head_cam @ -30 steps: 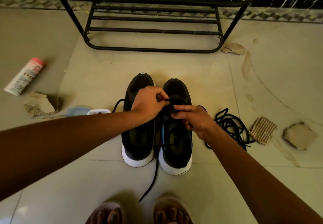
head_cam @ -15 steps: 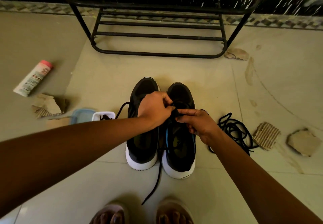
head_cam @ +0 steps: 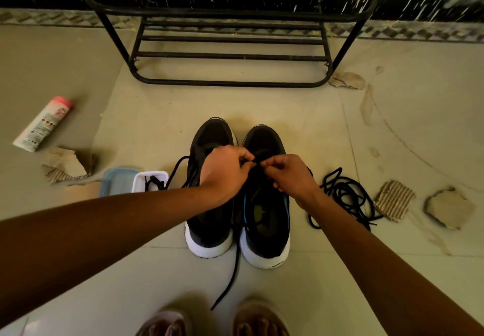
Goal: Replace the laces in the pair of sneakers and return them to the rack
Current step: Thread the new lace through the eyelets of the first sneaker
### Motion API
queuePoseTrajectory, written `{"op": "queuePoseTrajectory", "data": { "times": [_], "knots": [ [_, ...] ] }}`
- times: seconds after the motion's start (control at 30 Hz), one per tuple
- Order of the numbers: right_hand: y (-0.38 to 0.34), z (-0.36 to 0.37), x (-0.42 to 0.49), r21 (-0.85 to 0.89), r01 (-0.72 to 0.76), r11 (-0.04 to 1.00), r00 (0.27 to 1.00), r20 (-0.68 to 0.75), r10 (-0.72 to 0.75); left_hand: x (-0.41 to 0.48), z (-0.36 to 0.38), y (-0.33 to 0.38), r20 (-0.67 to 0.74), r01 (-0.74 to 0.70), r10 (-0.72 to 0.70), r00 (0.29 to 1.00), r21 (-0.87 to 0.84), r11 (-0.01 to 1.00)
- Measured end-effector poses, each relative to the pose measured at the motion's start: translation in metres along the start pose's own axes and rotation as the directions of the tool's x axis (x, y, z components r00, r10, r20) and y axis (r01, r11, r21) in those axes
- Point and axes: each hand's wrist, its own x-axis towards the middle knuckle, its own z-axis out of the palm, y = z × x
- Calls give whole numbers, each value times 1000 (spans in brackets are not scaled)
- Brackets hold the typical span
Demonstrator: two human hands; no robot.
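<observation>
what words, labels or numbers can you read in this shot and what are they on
No text here can be read.
pink-capped tube: printed label, too blurred to read.
sneaker with blue lining: small dark mark on its white heel, too small to read.

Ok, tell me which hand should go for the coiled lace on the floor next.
Right, probably. The coiled lace lies on the floor close beside the wrist of the right hand; the left hand would have to cross over the sneakers. Both hands now pinch the lace end.
</observation>
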Motion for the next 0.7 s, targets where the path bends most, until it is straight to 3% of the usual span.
{"op": "queuePoseTrajectory", "data": {
  "times": [0.13,0.23,0.47,0.57,0.7],
  "knots": [
    [3,-3,0,-37,65,997,997,50,-64,0,-2,0,-4,-45,45,999,19,999],
    [8,1,-1,-54,101,993,995,-16,-102,2,-4,3,20,-78,77,997,52,996],
    [19,-5,-8,80,98,992,974,-210,-79,2,-9,9,362,-159,79,929,196,968],
    [25,-11,-12,203,68,977,972,-236,-18,6,-13,12,445,-176,32,895,287,942],
    [23,-13,-12,122,121,985,975,-202,-95,3,-7,22,477,-260,53,877,379,888]
  ]
}}
